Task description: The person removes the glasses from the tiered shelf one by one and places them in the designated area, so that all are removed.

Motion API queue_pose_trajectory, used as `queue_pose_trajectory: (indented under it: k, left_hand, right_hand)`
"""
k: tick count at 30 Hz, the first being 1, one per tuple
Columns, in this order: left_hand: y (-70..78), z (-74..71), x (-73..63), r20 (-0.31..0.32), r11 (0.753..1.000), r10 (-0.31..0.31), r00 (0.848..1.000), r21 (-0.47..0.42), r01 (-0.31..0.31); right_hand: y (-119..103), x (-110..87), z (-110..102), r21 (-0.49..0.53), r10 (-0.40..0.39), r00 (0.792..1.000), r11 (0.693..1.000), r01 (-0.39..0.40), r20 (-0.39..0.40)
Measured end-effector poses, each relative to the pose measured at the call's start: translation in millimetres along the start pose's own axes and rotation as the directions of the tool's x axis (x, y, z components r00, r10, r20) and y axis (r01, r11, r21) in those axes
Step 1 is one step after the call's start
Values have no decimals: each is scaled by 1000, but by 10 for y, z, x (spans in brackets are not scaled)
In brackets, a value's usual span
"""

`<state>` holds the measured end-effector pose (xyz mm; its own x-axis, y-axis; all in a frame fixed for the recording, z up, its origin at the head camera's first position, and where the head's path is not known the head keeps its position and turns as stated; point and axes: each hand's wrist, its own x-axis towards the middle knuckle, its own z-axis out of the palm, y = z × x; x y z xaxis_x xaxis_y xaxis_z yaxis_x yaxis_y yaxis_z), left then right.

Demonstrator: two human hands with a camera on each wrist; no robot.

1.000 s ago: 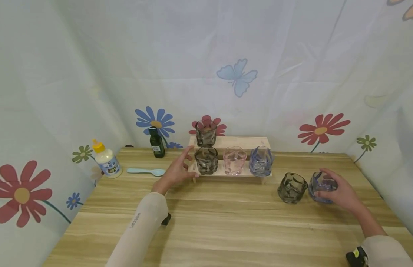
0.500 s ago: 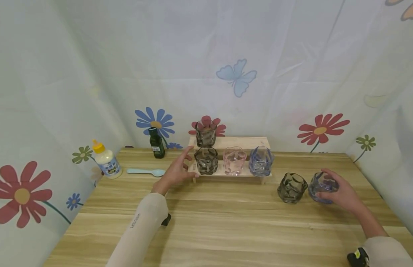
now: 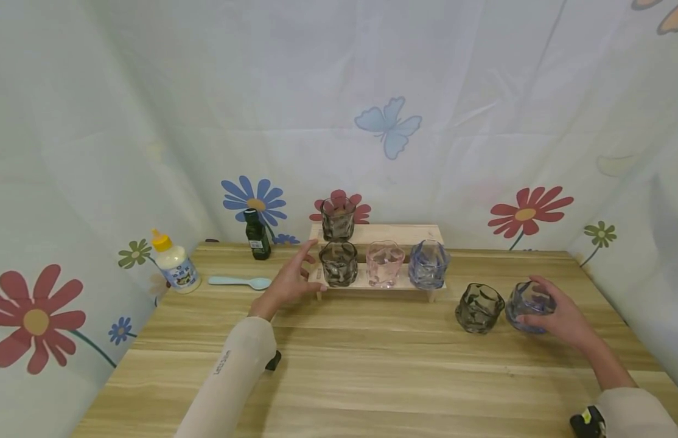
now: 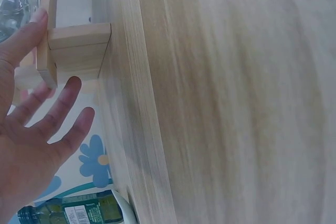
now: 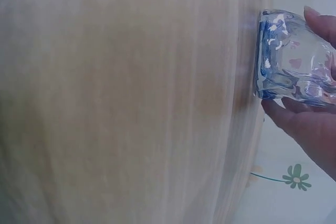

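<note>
My right hand (image 3: 565, 317) holds a clear blue glass tumbler (image 3: 525, 313) that stands on the table at the right, thumb on one side and fingers round the other. In the right wrist view the tumbler's base (image 5: 262, 59) is at the tabletop. My left hand (image 3: 286, 281) is at the left end of a small two-step wooden shelf (image 3: 399, 233), fingers spread. Its thumb touches the lower step's edge in the left wrist view. Closest to this hand is a smoky grey tumbler (image 3: 339, 265) on the lower step.
Along the lower step also stand a pink tumbler (image 3: 384, 264) and a second blue one (image 3: 428, 266). Another grey tumbler (image 3: 338, 220) sits on the upper step. A grey tumbler (image 3: 479, 309) adjoins the held one. Leftward lie a pale blue spoon (image 3: 237, 281), dark bottle (image 3: 257, 234) and yellow-capped bottle (image 3: 177, 267).
</note>
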<state>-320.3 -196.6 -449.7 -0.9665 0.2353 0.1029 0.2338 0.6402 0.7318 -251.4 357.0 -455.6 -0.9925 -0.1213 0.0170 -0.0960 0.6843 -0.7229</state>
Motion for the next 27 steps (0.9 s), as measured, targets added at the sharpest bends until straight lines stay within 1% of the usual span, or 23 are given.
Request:
queue_pose_trajectory:
  k: [7, 12, 19, 23, 27]
  left_hand:
    - [-31, 8, -4, -4, 1000, 5, 1000, 5, -5]
    - [-35, 13, 2, -3, 1000, 3, 1000, 3, -3]
    - [-16, 2, 2, 1, 1000, 4, 1000, -1, -4]
    - [-12, 1, 3, 4, 1000, 0, 1000, 2, 0]
    - [-13, 2, 6, 5, 1000, 3, 1000, 1, -3]
  right_hand:
    - [-19, -2, -33, -3, -5, 1000, 1000, 5, 2]
    - [-69, 14, -107, -3, -2, 1000, 1000, 2, 18]
    - [-229, 84, -247, -60, -38, 999, 997, 39, 20]
    - [-338, 137, -314, -38, -50, 998, 998, 51, 24]
    - [-457, 198, -338, -5, -76, 997, 997, 76, 11]
